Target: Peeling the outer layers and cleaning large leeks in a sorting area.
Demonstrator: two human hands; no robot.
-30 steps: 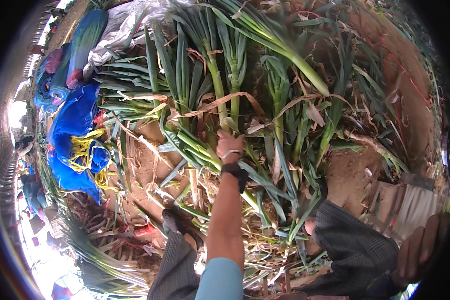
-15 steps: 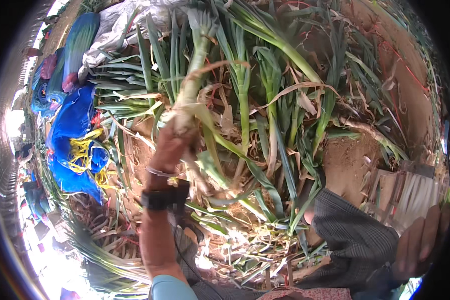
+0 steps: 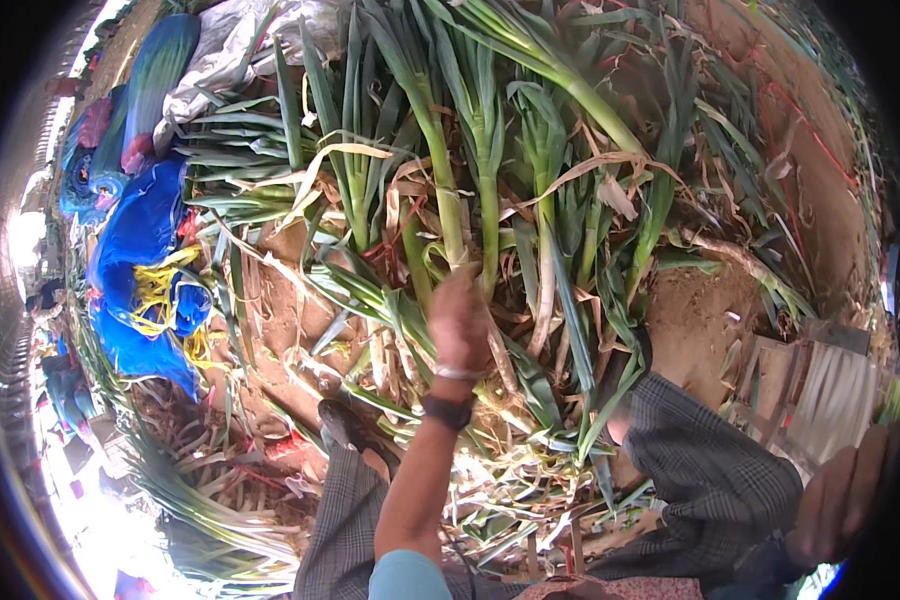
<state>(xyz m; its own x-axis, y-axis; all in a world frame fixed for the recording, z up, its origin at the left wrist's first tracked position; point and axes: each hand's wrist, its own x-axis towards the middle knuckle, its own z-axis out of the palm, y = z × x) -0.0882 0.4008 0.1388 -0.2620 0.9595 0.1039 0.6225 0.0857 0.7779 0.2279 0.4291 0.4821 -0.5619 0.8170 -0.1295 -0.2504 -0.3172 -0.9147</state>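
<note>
My left hand is closed around the lower, pale part of a long green onion, whose leaves run up and away from me. The hand is slightly blurred and hides part of the stalk. More green onions stand and lean just to its right, some with dry, papery outer leaves. At the far right rim, my right hand sits in shadow beside my knee, its fingers bent and close together. What it may hold is hidden.
Blue netting with yellow cord lies at left, near filled blue net bundles and a whitish sheet. Trimmed leaves litter the ground between my legs. A clear, white-striped object stands at right.
My left hand has moved right and closed on a standing green onion. The onion it was holding up has left the hand; one now lies with leaves at its left. The right hand has barely moved.
</note>
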